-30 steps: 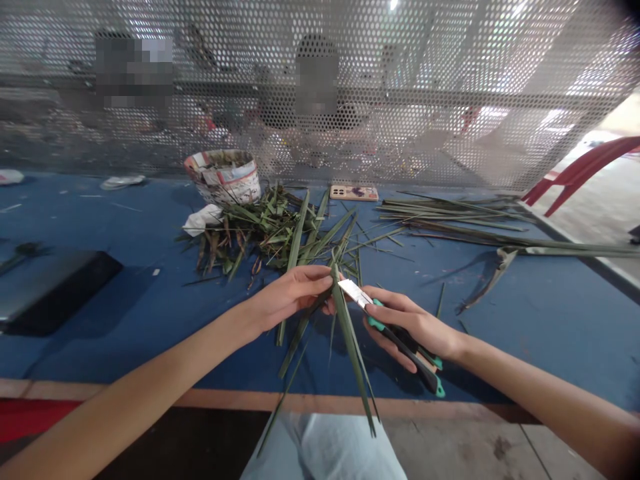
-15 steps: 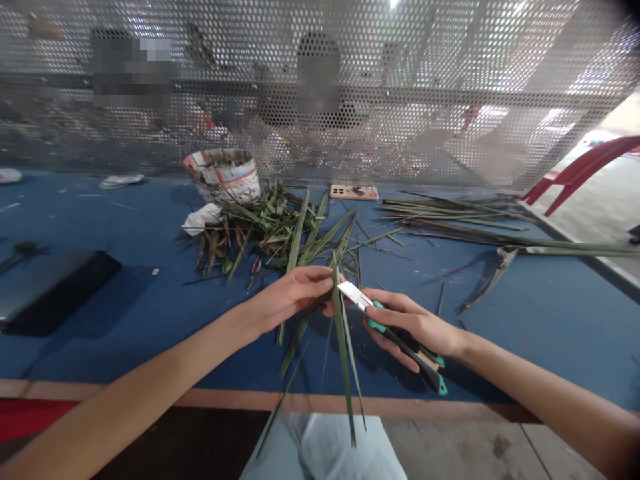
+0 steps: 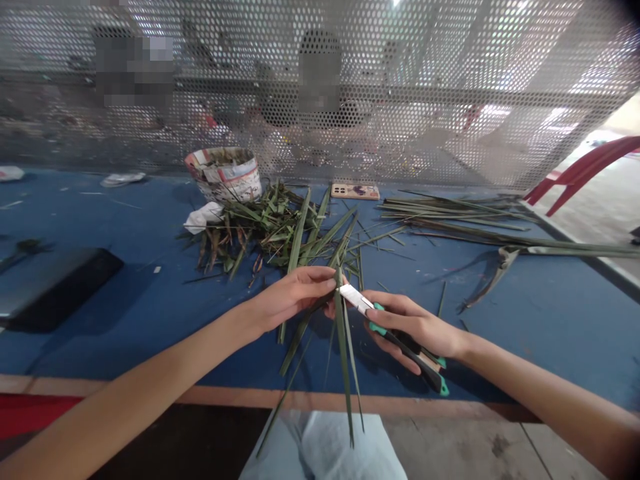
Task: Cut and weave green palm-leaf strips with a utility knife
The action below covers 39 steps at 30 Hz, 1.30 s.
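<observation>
At the lower left, the left forearm [image 3: 165,373] is stretched diagonally up over the edge of the blue table [image 3: 165,347], with the wrist held nearly straight. The left hand [image 3: 297,293] is brought palm inward, its fingers bent around the far side and its thumb laid along the near side. By this narrow pinch a bundle of green leaf strips [image 3: 343,347] is gripped at its upper end, in front of a heap of leaf scraps [image 3: 270,230]. The bundle is held above the table's near part, its long tails hanging down past the edge, in front of the light-blue trousers [image 3: 340,443]. Just right of the pinch, the blade [image 3: 356,299] of a utility knife is set close against the strips; whether it is touching cannot be told. The knife's black-and-green handle [image 3: 399,341] is enclosed by the right hand [image 3: 423,327], the thumb pressed forward near the green collar and the fingers curled beneath. The right forearm [image 3: 535,387] is slanted in from the lower right corner.
</observation>
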### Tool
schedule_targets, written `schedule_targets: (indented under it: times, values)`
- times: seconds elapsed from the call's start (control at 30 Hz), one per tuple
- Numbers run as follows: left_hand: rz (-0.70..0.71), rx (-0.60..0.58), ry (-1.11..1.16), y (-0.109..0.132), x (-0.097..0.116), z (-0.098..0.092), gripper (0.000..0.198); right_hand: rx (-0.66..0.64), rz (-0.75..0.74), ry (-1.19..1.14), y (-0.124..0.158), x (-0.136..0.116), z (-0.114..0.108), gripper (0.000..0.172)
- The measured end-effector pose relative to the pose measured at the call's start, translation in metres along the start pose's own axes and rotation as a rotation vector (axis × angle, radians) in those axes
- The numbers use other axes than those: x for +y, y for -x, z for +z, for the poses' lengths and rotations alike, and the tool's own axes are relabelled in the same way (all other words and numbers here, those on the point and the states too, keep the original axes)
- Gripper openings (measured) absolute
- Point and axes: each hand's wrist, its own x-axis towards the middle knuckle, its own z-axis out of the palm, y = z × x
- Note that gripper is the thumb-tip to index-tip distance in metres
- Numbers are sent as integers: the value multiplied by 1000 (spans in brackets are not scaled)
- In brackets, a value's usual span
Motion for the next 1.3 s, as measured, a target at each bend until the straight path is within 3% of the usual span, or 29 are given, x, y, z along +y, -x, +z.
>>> schedule_targets:
  times: [0.4,0.9,1.3]
  values:
    - [-16,42,-3,-1,-3,1,23,31,7,49,0,-1,0,35]
    - [-25,56,-43,-1,1,3,22,19,42,81,0,1,2,22]
    - [-28,75,-55,-3,-2,2,18,7,39,85,-1,2,-1,24]
